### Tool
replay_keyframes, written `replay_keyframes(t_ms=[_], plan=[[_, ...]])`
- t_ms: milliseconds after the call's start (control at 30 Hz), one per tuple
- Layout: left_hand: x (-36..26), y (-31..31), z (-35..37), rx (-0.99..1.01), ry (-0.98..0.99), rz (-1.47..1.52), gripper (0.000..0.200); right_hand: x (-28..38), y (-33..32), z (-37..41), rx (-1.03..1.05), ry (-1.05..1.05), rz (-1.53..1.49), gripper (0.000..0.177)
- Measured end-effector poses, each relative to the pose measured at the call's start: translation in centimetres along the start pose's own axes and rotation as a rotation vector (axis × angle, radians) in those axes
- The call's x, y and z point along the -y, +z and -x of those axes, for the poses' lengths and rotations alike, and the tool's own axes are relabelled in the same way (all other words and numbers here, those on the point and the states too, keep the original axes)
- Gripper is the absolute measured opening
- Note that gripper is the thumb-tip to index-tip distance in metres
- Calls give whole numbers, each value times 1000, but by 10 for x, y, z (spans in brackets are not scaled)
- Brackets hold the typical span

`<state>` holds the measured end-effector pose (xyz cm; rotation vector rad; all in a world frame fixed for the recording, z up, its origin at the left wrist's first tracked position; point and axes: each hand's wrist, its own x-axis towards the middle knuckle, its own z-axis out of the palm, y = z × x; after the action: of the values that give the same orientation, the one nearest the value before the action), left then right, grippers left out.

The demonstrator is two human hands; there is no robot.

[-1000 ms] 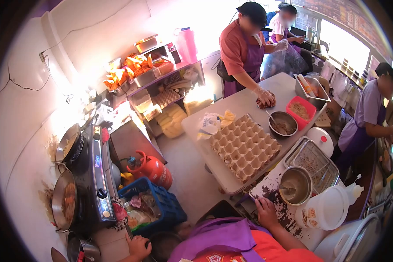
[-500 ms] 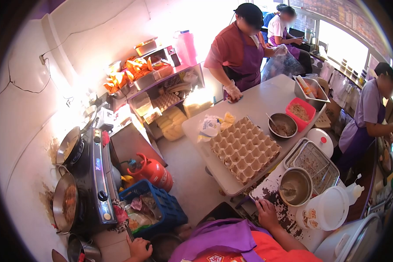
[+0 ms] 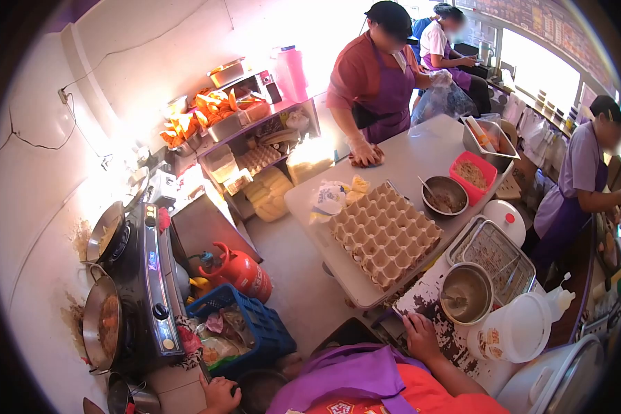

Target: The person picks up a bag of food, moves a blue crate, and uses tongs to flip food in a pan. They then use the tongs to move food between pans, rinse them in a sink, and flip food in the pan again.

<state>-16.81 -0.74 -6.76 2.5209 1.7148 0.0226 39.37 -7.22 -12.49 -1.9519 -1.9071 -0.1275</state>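
Note:
At the bottom left, my left hand [image 3: 220,395] is closed, its fingers curled round something dark that I cannot make out. It is beside a dark round pan [image 3: 261,390], partly hidden by my purple apron [image 3: 345,376]. My right hand [image 3: 421,337] lies with its fingers stretched out on the edge of a worn white-and-brown tabletop [image 3: 426,303], holding nothing. Near it stand a metal bowl [image 3: 466,293] with a utensil inside and a white plastic tub [image 3: 514,328].
Two woks [image 3: 102,324] sit on the gas stove [image 3: 152,276] at left. A blue crate [image 3: 265,328] and red gas cylinder [image 3: 245,272] stand on the floor. An egg tray [image 3: 386,234] lies on the white table [image 3: 310,207]. A co-worker [image 3: 369,76] stands behind it; others work at right.
The co-worker behind the table has shifted a gloved hand and the brownish thing under it slightly on the tabletop. My hands have hardly moved.

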Motion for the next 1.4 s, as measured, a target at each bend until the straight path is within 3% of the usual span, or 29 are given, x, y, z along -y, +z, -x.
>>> replay_keyframes(t_ms=[1400], plan=[[-9,-12,-7,-2,-34,21,18,-3,14,-2,59,-21,26,53]])
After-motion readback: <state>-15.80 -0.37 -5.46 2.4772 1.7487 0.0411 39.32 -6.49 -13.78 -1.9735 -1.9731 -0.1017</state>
